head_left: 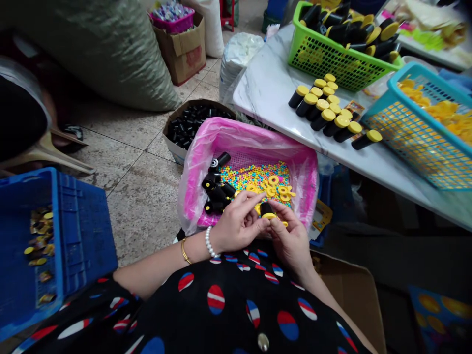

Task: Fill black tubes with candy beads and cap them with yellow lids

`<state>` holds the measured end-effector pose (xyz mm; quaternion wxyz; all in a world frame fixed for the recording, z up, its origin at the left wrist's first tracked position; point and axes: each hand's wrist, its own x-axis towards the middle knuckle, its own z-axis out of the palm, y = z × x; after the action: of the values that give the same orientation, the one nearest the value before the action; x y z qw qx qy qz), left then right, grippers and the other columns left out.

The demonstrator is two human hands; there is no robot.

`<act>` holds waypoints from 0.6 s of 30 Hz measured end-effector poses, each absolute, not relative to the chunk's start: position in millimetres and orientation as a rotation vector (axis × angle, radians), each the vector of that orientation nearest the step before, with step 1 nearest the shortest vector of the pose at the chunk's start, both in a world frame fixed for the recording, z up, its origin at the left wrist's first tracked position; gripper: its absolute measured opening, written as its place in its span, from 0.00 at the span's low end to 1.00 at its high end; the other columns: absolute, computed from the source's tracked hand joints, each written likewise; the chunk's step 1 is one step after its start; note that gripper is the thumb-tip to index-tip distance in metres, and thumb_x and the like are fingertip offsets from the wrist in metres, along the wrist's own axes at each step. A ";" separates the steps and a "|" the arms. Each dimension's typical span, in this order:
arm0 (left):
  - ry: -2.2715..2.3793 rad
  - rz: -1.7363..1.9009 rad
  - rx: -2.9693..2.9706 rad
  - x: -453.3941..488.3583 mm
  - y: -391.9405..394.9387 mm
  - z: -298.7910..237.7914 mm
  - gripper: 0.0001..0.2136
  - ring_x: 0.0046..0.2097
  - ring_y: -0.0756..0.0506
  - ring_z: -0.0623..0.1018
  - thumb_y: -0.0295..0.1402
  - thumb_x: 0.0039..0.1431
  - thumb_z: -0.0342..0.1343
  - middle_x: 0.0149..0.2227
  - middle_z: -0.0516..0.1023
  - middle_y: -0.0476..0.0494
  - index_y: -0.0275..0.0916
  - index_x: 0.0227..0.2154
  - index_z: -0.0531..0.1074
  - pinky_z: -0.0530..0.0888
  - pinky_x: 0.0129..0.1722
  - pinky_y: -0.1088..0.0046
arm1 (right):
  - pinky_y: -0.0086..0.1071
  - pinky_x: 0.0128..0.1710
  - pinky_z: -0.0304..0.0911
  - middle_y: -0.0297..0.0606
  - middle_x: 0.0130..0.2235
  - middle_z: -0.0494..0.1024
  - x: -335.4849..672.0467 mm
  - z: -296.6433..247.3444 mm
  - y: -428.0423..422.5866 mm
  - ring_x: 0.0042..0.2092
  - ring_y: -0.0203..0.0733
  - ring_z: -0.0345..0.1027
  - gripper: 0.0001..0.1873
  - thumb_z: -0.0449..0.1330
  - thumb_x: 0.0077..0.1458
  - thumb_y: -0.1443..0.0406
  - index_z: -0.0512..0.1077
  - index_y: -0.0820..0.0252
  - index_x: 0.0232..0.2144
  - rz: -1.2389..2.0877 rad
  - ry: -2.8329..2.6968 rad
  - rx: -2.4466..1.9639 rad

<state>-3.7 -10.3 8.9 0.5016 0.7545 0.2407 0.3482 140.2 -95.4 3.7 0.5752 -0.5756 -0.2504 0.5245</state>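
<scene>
Right grip clamped on black tube | left grip beside it, I cannot confirm contact | tube base hidden by fingers

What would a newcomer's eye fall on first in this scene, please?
Centrally, a pink bag of coloured beads lies below the left hand and right hand, which hold a black tube. To the right, yellow-capped tubes lie on a marble table beside a green basket.
</scene>
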 end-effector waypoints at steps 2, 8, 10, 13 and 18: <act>0.618 0.796 1.750 -3.3 -8.4 11.4 0.19 0.32 0.50 0.74 0.35 0.59 0.58 0.44 0.72 0.37 0.35 0.52 0.70 0.75 0.30 0.74 | 0.37 0.46 0.69 0.40 0.49 0.75 139.5 3.4 -96.7 0.46 0.44 0.72 0.21 0.67 0.50 0.61 0.71 0.53 0.47 1.217 -0.580 -1.319; 0.619 0.802 1.628 -1.6 -5.4 9.3 0.14 0.35 0.48 0.73 0.37 0.54 0.62 0.34 0.73 0.43 0.34 0.41 0.74 0.72 0.34 0.73 | 0.37 0.45 0.70 0.39 0.44 0.78 134.9 0.9 -96.2 0.45 0.45 0.73 0.20 0.68 0.48 0.62 0.72 0.54 0.45 1.090 -0.632 -1.262; 0.677 0.791 1.563 0.7 -5.8 5.0 0.14 0.31 0.50 0.71 0.39 0.54 0.62 0.32 0.72 0.45 0.33 0.38 0.74 0.71 0.31 0.74 | 0.35 0.41 0.71 0.38 0.43 0.78 134.0 -1.1 -92.3 0.43 0.43 0.74 0.18 0.68 0.48 0.62 0.73 0.56 0.43 1.082 -0.612 -1.261; 0.780 0.729 1.522 3.4 -6.1 2.4 0.15 0.28 0.51 0.70 0.43 0.54 0.61 0.28 0.70 0.48 0.34 0.34 0.72 0.70 0.27 0.75 | 0.31 0.31 0.71 0.37 0.40 0.79 134.6 0.5 -85.0 0.33 0.39 0.73 0.17 0.67 0.49 0.60 0.74 0.57 0.42 1.186 -0.525 -1.235; 0.619 0.920 1.836 1.7 -5.8 10.8 0.26 0.50 0.39 0.71 0.41 0.47 0.67 0.49 0.71 0.36 0.38 0.49 0.70 0.71 0.49 0.61 | 0.26 0.22 0.65 0.34 0.31 0.76 139.3 9.3 -81.9 0.25 0.33 0.66 0.13 0.68 0.46 0.61 0.76 0.59 0.35 1.378 -0.372 -1.118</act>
<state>1.7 -5.8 10.8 0.4777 0.7520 0.2535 0.3769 139.3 -81.9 9.3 0.6163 -0.4856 -0.1615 0.5985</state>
